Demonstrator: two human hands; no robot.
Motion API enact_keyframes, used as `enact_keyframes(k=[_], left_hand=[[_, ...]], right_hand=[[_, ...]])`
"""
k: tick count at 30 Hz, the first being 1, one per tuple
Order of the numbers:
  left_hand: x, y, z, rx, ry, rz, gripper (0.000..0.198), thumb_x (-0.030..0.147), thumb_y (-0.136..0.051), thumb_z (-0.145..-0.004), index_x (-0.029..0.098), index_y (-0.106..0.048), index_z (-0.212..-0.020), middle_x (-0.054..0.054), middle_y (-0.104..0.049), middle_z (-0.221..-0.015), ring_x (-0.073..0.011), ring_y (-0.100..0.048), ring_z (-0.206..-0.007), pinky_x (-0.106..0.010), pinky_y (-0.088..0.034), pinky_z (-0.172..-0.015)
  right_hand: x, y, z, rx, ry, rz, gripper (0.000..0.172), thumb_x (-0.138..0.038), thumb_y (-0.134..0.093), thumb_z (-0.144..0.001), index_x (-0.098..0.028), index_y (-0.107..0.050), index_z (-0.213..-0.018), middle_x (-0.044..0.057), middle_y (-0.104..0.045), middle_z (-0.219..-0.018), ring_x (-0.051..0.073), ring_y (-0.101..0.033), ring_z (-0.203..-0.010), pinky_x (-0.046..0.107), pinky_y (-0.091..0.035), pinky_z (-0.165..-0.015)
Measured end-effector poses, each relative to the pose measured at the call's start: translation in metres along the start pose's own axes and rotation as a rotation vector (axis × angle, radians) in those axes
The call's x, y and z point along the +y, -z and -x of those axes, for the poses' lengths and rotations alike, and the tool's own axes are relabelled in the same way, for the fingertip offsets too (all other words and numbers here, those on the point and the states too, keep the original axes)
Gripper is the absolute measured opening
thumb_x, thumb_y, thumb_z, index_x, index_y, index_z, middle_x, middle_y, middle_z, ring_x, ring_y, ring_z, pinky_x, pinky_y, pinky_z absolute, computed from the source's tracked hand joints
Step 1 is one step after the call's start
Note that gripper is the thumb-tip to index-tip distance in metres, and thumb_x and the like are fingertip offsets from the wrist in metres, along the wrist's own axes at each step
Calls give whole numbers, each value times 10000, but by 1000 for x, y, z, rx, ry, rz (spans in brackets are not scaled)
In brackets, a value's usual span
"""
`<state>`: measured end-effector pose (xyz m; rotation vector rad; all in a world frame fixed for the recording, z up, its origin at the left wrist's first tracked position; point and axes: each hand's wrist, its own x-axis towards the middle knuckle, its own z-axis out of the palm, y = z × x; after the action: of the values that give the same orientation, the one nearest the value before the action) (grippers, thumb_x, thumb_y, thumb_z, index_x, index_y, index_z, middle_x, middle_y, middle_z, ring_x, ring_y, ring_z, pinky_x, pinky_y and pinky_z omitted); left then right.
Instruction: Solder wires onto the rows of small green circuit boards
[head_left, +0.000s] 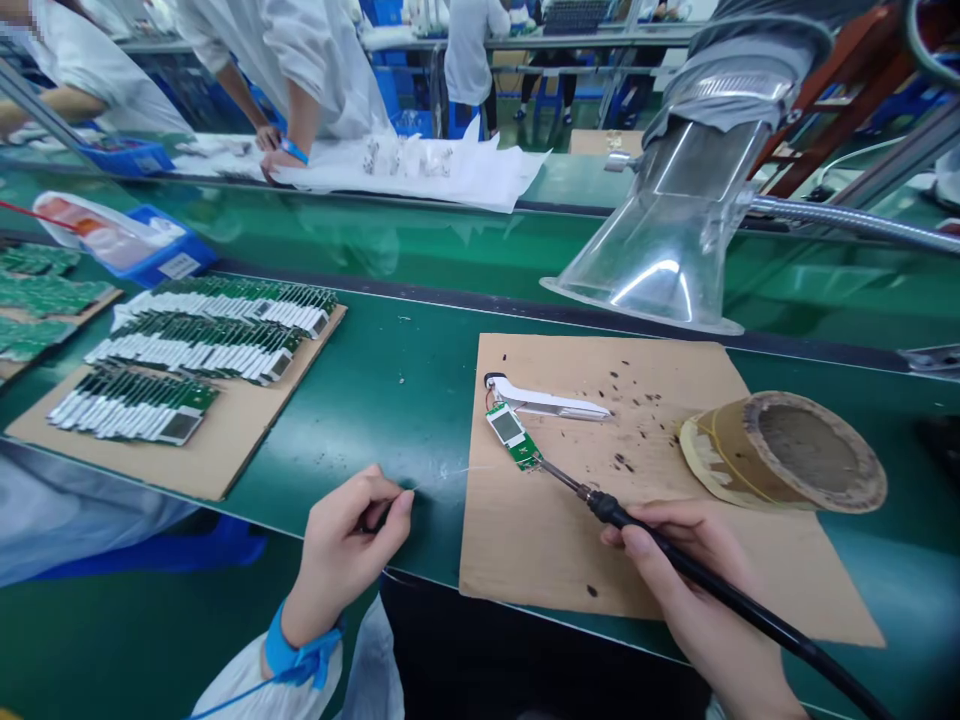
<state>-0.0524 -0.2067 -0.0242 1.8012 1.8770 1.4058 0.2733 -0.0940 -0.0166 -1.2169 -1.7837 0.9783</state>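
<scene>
Head cam, bench line. Right hand [675, 570] clenched round black handle of soldering iron [611, 510], pen-style grip, cable trailing off lower right; tip sits at lower end of small green PCB [514, 437] (contact w/ board can't be told from here). Left hand [349, 560] pinches thin solder wire [450, 475] between thumb & fingers, wire faint, running toward PCB. PCB lies flat on cardboard sheet [600, 570], small screen-like square facing up, just beside white plastic housing [547, 400] w/ metal strip. Handling est.: PCB light, stiff, likely fragile at joints; take by bare edges, clear of screen & fine leads. Wire soft, bends easily, so best held short. Iron light, tip presumably hot; handle only. Round tape-wrapped holder [784, 450] sits right of sheet. Clear fume hood [660, 250] hangs above. Green belt surface [397, 370] carries rows of similar boards [202, 340] on cardboard at left, blue tray [161, 245] behind. Co-workers [300, 80] at far side, hands over white paper [450, 175].
</scene>
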Motion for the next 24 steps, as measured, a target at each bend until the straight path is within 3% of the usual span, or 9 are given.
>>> enact_keyframes(k=[24], left_hand=[[5, -3, -4, -40, 26, -29, 210, 75, -627, -1016, 217, -577, -870, 77, -366, -676, -92, -389, -576, -240, -336, -563]], right_hand=[[-2, -1, -3, -22, -55, -47, 187, -422, -767, -991, -263, -678, -1032, 33, -822, -888, 151, -818, -804, 166, -668, -762]])
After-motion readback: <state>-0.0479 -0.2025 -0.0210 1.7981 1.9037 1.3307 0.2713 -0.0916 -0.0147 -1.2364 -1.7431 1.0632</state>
